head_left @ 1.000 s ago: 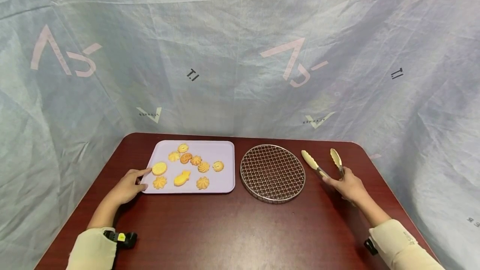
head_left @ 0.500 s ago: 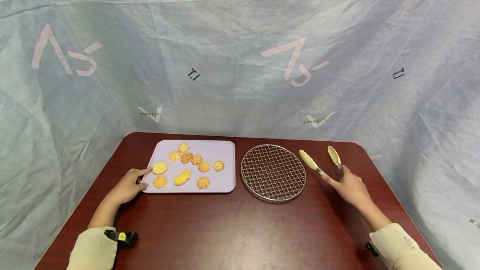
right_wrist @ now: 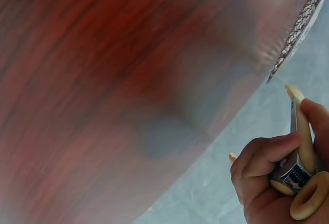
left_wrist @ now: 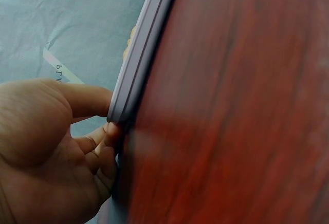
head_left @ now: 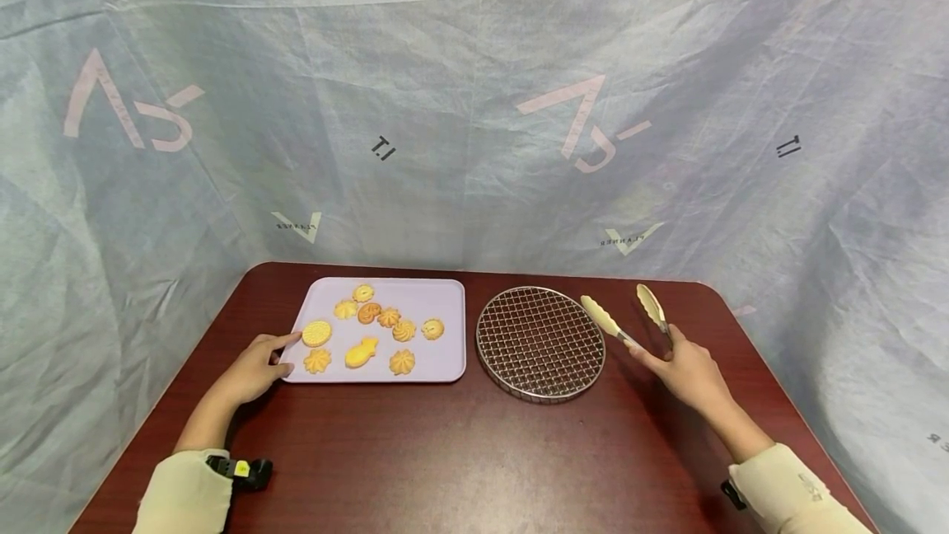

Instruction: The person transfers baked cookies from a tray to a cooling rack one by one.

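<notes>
My left hand [head_left: 254, 367] pinches the left edge of a pale lilac tray [head_left: 433, 299]; in the left wrist view its thumb lies against the tray rim [left_wrist: 136, 62] and the other fingers curl beside it. On the tray lie several cookies, including a fish-shaped one [head_left: 361, 352] and a round one [head_left: 316, 334] near my fingertips. My right hand [head_left: 691, 373] grips a pair of tongs [head_left: 604, 318] with cream tips, spread apart over the table's right side. The right wrist view shows my fingers [right_wrist: 264, 157] wrapped around the tongs' handle [right_wrist: 307, 147], with a ring at its end.
A round wire rack [head_left: 539, 342] stands between the tray and the tongs; the left tong tip appears close to its right rim. The dark red table [head_left: 474, 452] ends at a grey printed cloth [head_left: 460, 105] behind and on both sides.
My right hand has moved slightly left and away from me with the tongs, bringing their tips toward the rack. The left hand, tray and cookies have stayed in place.
</notes>
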